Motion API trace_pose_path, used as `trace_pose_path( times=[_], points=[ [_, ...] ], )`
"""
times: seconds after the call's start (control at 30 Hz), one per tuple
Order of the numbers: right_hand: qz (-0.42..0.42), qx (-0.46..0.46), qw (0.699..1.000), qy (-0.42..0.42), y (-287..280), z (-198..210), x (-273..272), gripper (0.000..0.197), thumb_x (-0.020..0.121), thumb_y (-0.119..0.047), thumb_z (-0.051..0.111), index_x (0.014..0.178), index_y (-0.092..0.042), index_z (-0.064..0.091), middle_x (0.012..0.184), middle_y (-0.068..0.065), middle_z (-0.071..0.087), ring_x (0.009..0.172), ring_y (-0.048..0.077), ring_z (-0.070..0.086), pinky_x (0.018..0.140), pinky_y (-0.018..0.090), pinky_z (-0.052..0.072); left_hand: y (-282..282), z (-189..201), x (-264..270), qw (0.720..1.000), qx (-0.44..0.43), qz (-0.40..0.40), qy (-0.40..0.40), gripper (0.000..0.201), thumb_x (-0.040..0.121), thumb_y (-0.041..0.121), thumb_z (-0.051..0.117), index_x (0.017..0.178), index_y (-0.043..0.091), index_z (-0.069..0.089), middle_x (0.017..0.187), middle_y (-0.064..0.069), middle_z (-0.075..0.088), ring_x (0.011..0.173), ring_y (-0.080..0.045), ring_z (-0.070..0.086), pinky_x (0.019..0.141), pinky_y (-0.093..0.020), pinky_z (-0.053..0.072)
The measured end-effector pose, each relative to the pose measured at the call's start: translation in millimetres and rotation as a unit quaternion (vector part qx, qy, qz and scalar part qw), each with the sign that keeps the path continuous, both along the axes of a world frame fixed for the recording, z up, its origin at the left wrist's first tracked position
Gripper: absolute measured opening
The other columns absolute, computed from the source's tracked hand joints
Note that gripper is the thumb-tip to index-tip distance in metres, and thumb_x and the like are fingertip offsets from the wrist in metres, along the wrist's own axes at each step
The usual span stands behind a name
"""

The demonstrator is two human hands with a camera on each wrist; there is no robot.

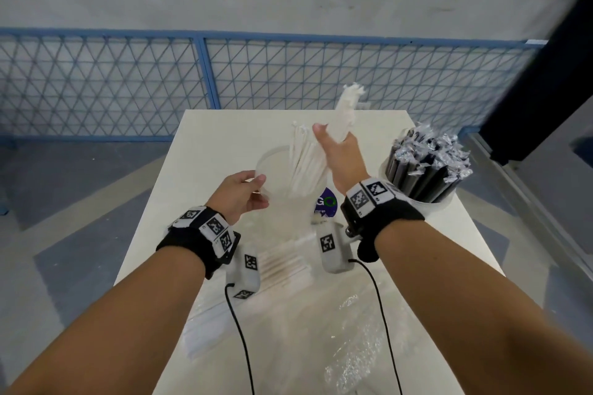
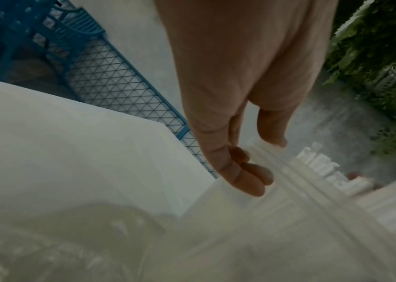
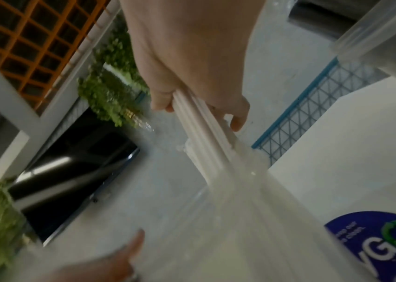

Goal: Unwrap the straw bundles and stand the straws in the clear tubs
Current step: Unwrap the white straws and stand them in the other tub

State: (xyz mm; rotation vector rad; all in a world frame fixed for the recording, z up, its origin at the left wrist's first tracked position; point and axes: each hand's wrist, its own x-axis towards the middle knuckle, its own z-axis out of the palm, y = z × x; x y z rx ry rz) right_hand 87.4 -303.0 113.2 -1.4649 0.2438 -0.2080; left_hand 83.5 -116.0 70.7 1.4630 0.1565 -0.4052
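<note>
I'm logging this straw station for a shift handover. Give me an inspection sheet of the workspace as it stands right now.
Surface: white table, partly covered.
Job's things: clear tub part-filled with white straws; second tub packed with black straws; wrapped straw bundles lying flat near the front.
Clutter: crumpled clear wrap at the near edge.
Grippers: left hand holds the clear tub's rim; right hand grips a handful of white straws above it.
Cables: two black wrist-camera leads trailing over the table.
Surroundings: blue mesh fence, grey floor, greenery at right.
</note>
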Motion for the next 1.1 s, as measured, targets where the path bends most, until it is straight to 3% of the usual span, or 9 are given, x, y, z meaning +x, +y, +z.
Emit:
trace_pose_path(
  times=[0.1, 0.27, 0.43, 0.57, 0.7, 0.8, 0.9, 1.03, 1.1],
  points=[
    [0.034, -0.081, 0.996, -0.001, 7.5, -19.5, 7.8, 0.031, 0.08, -0.023, 0.07, 0.107, -0.012, 0.057, 0.11, 0.011, 0.059, 0.101, 0.023, 0.06, 0.089, 0.038, 0.048, 0.6, -1.0, 1.8, 1.0, -0.015, 0.007, 0.01, 0.013, 0.09, 0.01, 0.055, 0.102, 0.004, 0.055, 0.061, -0.006, 0.055, 0.045, -0.01, 0.058, 0.055, -0.024, 0.058],
    [-0.025, -0.132, 0.991, -0.022, 4.0, -13.6, 30.6, 0.087, 0.061, -0.015, 0.082, 0.133, -0.017, 0.033, 0.126, 0.008, 0.044, 0.117, 0.025, 0.047, 0.101, 0.043, 0.042, 1.3, -3.7, 1.9, 1.0, -0.02, 0.017, 0.009, 0.014, 0.09, 0.012, 0.057, 0.103, 0.007, 0.056, 0.068, -0.009, 0.055, 0.049, -0.011, 0.06, 0.056, -0.023, 0.057],
    [-0.01, -0.159, 0.987, -0.009, 9.6, -4.8, 45.9, 0.074, 0.068, -0.016, 0.081, 0.13, -0.014, 0.041, 0.097, -0.01, 0.053, 0.1, 0.016, 0.052, 0.09, 0.03, 0.045, 1.4, -4.7, 1.6, 1.0, -0.024, 0.013, 0.002, 0.016, 0.09, 0.013, 0.056, 0.106, 0.007, 0.056, 0.069, -0.01, 0.056, 0.052, -0.011, 0.061, 0.058, -0.023, 0.058],
    [0.037, -0.22, 0.974, 0.03, 23.4, -8.9, 47.6, 0.04, 0.072, -0.008, 0.077, 0.107, -0.009, 0.058, 0.094, 0.0, 0.058, 0.096, 0.023, 0.059, 0.078, 0.024, 0.044, 0.3, -3.6, 2.3, 0.999, -0.028, 0.017, 0.006, 0.016, 0.09, 0.012, 0.056, 0.106, 0.007, 0.056, 0.074, -0.011, 0.055, 0.05, -0.01, 0.061, 0.057, -0.024, 0.058],
    [0.065, -0.201, 0.976, -0.062, 34.8, -11.6, 37.9, 0.026, 0.072, 0.005, 0.068, 0.086, -0.014, 0.056, 0.086, 0.003, 0.06, 0.082, 0.018, 0.056, 0.075, 0.025, 0.046, -0.8, -1.0, 1.2, 0.999, -0.04, 0.024, 0.015, 0.006, 0.09, 0.011, 0.056, 0.096, 0.011, 0.056, 0.074, -0.011, 0.053, 0.048, -0.01, 0.06, 0.053, -0.024, 0.057],
    [0.079, -0.214, 0.966, -0.122, 35.2, -13.9, 28.5, 0.022, 0.076, 0.002, 0.066, 0.087, -0.014, 0.056, 0.078, -0.005, 0.058, 0.075, 0.014, 0.055, 0.072, 0.016, 0.043, 0.4, -2.4, 1.4, 0.998, -0.057, 0.027, 0.025, 0.022, 0.089, 0.01, 0.057, 0.11, 0.005, 0.051, 0.076, -0.011, 0.052, 0.048, -0.01, 0.061, 0.053, -0.025, 0.057],
    [0.121, -0.239, 0.957, -0.115, 29.2, -17.3, 24.1, 0.036, 0.074, -0.006, 0.073, 0.104, -0.017, 0.056, 0.096, -0.003, 0.061, 0.092, 0.015, 0.056, 0.084, 0.022, 0.044, 2.5, -4.3, 2.1, 0.998, -0.055, 0.016, 0.028, 0.032, 0.089, 0.011, 0.058, 0.118, 0.001, 0.049, 0.074, -0.009, 0.053, 0.05, -0.011, 0.062, 0.054, -0.025, 0.057],
    [0.1, -0.223, 0.961, -0.132, 18.9, -13.1, 24.5, 0.072, 0.07, -0.019, 0.081, 0.129, -0.02, 0.041, 0.127, 0.004, 0.047, 0.116, 0.011, 0.044, 0.088, 0.004, 0.033, 3.4, -6.0, 4.5, 0.998, -0.056, 0.017, 0.034, 0.049, 0.089, 0.012, 0.059, 0.131, -0.003, 0.039, 0.077, -0.007, 0.051, 0.052, -0.012, 0.062, 0.056, -0.026, 0.057],
    [0.088, -0.214, 0.963, -0.139, 14.5, -11.2, 23.3, 0.072, 0.071, -0.021, 0.08, 0.131, -0.019, 0.04, 0.129, 0.004, 0.046, 0.117, 0.01, 0.043, 0.091, 0.007, 0.032, 3.3, -7.0, 5.5, 0.998, -0.054, 0.019, 0.039, 0.052, 0.089, 0.012, 0.059, 0.134, -0.003, 0.037, 0.078, -0.006, 0.05, 0.053, -0.012, 0.061, 0.056, -0.026, 0.057]
  ],
)
